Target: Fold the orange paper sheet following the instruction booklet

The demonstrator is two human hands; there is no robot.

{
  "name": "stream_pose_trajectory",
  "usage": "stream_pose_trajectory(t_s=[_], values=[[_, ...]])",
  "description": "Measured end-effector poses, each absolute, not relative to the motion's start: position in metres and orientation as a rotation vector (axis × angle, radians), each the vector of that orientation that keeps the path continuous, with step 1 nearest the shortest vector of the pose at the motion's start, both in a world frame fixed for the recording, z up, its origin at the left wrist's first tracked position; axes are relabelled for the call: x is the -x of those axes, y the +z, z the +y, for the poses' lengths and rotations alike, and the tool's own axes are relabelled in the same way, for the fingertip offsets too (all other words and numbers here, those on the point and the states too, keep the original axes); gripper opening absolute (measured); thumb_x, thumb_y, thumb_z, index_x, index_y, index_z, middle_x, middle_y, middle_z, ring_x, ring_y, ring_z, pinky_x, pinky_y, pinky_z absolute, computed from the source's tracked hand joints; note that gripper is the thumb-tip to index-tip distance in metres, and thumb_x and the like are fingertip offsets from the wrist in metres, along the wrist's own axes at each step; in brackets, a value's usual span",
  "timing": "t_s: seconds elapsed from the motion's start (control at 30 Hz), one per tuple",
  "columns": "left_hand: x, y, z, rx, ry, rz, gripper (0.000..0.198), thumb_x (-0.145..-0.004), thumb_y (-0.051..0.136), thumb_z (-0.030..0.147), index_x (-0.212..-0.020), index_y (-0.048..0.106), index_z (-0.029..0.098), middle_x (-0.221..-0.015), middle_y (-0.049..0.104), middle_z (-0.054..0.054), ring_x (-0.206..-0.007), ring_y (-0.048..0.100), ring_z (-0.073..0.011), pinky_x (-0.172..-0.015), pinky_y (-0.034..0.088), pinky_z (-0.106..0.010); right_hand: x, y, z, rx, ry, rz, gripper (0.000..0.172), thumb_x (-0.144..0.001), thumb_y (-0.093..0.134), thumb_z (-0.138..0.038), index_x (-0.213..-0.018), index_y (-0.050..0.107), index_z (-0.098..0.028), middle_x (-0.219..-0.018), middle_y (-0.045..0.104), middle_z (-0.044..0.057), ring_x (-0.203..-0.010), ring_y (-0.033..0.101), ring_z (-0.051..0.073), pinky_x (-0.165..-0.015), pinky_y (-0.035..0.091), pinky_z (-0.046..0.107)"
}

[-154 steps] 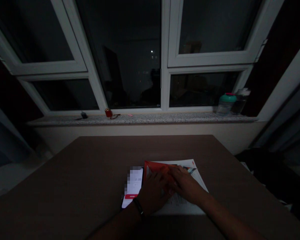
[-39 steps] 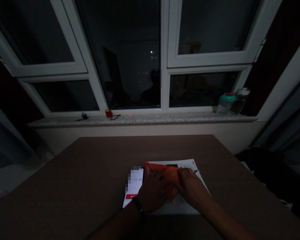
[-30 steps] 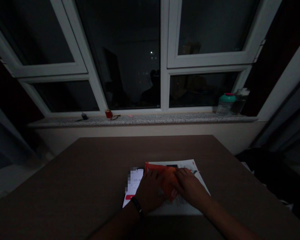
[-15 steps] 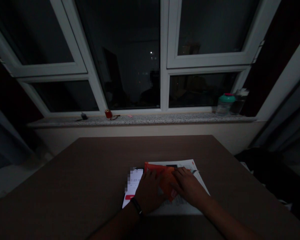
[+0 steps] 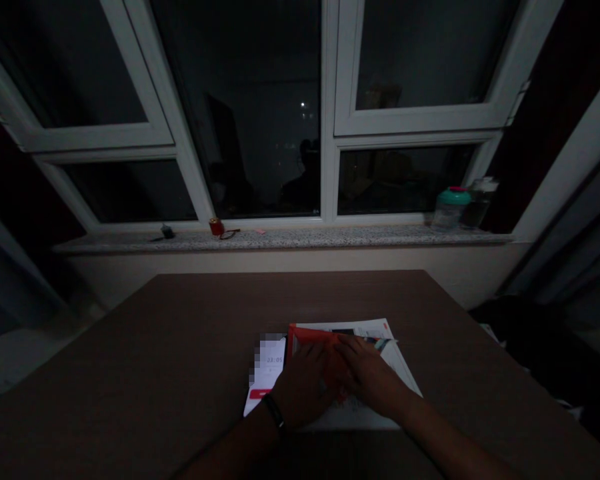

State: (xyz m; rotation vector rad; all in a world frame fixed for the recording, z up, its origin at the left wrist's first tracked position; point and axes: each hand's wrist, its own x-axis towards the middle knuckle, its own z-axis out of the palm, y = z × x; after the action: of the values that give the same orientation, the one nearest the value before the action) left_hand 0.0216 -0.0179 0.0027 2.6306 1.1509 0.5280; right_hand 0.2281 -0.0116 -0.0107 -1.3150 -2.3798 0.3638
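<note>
Sheet of orange paper (image 5: 311, 337) — thin, light, soft; left hand (image 5: 303, 388) and right hand (image 5: 373, 377) lie flat upon it, fingers close together, pressing; best taken at its free top edge.

My left hand (image 5: 303, 388), with a dark band (image 5: 274, 411) on its wrist, and my right hand (image 5: 373, 377) rest on a folded orange paper (image 5: 325, 353) lying on a white printed sheet (image 5: 360, 417). A lit phone (image 5: 265, 377) lies just beside my left hand on the brown table (image 5: 155, 347).

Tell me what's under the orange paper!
The orange paper lies on a white printed sheet, under the left hand and right hand. The part beneath it is covered, so I can't see it.
</note>
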Motion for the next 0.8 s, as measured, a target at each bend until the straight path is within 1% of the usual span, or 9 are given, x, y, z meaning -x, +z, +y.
stream_pose_trajectory(t_s=[0.17, 0.3, 0.37, 0.5, 0.57, 0.67, 0.7, 0.73, 0.8], values=[[-0.023, 0.005, -0.020, -2.648, 0.457, 1.155, 0.051, -0.091, 0.058, 0.034, -0.139, 0.046, 0.024, -0.138, 0.051, -0.012, -0.119, 0.049, -0.0319, -0.100, 0.041, -0.051, -0.223, -0.006, -0.014, 1.371, 0.362, -2.299, 0.043, -0.094, 0.057, -0.032, -0.133, 0.054, -0.015, -0.138, 0.055, 0.015, -0.127, 0.047, 0.031, -0.110, 0.037, 0.047], [-0.023, 0.001, -0.020, -2.656, 0.460, 1.179, 0.048, -0.089, 0.060, 0.031, -0.136, 0.050, 0.024, -0.137, 0.052, -0.011, -0.119, 0.049, -0.0313, -0.101, 0.041, -0.050, -0.224, -0.006, -0.013, 1.448, 0.313, -2.231, 0.038, -0.093, 0.059, -0.034, -0.125, 0.059, -0.012, -0.127, 0.060, 0.018, -0.119, 0.053, 0.033, -0.105, 0.040, 0.048], [-0.023, -0.001, -0.020, -2.652, 0.453, 1.190, 0.051, -0.087, 0.061, 0.029, -0.136, 0.049, 0.024, -0.139, 0.050, -0.010, -0.121, 0.047, -0.0310, -0.102, 0.040, -0.049, -0.226, -0.009, -0.012, 1.476, 0.285, -2.207, 0.036, -0.095, 0.056, -0.035, -0.121, 0.061, -0.011, -0.122, 0.062, 0.019, -0.115, 0.055, 0.034, -0.103, 0.042, 0.048], [-0.023, 0.000, -0.020, -2.658, 0.392, 1.227, 0.055, -0.087, 0.061, 0.027, -0.140, 0.046, 0.025, -0.144, 0.046, -0.011, -0.124, 0.046, -0.0320, -0.103, 0.039, -0.050, -0.234, -0.013, -0.011, 1.476, 0.279, -2.201, 0.038, -0.095, 0.054, -0.037, -0.123, 0.060, -0.011, -0.118, 0.063, 0.019, -0.114, 0.055, 0.034, -0.102, 0.041, 0.050], [-0.023, 0.002, -0.021, -2.657, 0.386, 1.227, 0.052, -0.089, 0.058, 0.029, -0.139, 0.047, 0.025, -0.144, 0.046, -0.011, -0.124, 0.046, -0.0323, -0.102, 0.040, -0.051, -0.240, -0.012, -0.011, 1.416, 0.322, -2.223, 0.040, -0.095, 0.055, -0.037, -0.127, 0.058, -0.014, -0.122, 0.062, 0.017, -0.117, 0.054, 0.033, -0.104, 0.040, 0.050], [-0.024, 0.003, -0.022, -2.652, 0.424, 1.193, 0.052, -0.092, 0.056, 0.033, -0.142, 0.043, 0.027, -0.142, 0.048, -0.010, -0.122, 0.047, -0.0317, -0.102, 0.039, -0.051, -0.248, -0.006, -0.014, 1.179, 0.470, -2.370, 0.040, -0.092, 0.059, -0.031, -0.131, 0.056, -0.022, -0.134, 0.056, 0.012, -0.124, 0.051, 0.028, -0.106, 0.040, 0.043], [-0.024, 0.003, -0.022, -2.647, 0.437, 1.188, 0.053, -0.093, 0.056, 0.034, -0.144, 0.042, 0.028, -0.141, 0.048, -0.010, -0.122, 0.047, -0.0316, -0.102, 0.039, -0.051, -0.249, -0.004, -0.015, 1.116, 0.508, -2.412, 0.042, -0.089, 0.064, -0.031, -0.130, 0.056, -0.023, -0.134, 0.056, 0.011, -0.125, 0.050, 0.028, -0.107, 0.039, 0.041], [-0.024, 0.002, -0.022, -2.641, 0.441, 1.186, 0.055, -0.093, 0.056, 0.036, -0.145, 0.041, 0.028, -0.140, 0.049, -0.010, -0.122, 0.047, -0.0317, -0.102, 0.039, -0.051, -0.250, -0.002, -0.015, 1.084, 0.535, -2.428, 0.041, -0.087, 0.066, -0.030, -0.127, 0.058, -0.023, -0.131, 0.058, 0.010, -0.123, 0.052, 0.027, -0.106, 0.040, 0.040], [-0.023, 0.001, -0.021, -2.631, 0.437, 1.204, 0.057, -0.092, 0.058, 0.039, -0.144, 0.041, 0.027, -0.139, 0.049, -0.011, -0.121, 0.047, -0.0326, -0.101, 0.039, -0.051, -0.249, 0.000, -0.015, 1.061, 0.556, -2.453, 0.030, -0.088, 0.065, -0.028, -0.117, 0.062, -0.023, -0.120, 0.063, 0.008, -0.117, 0.055, 0.025, -0.104, 0.040, 0.039]])
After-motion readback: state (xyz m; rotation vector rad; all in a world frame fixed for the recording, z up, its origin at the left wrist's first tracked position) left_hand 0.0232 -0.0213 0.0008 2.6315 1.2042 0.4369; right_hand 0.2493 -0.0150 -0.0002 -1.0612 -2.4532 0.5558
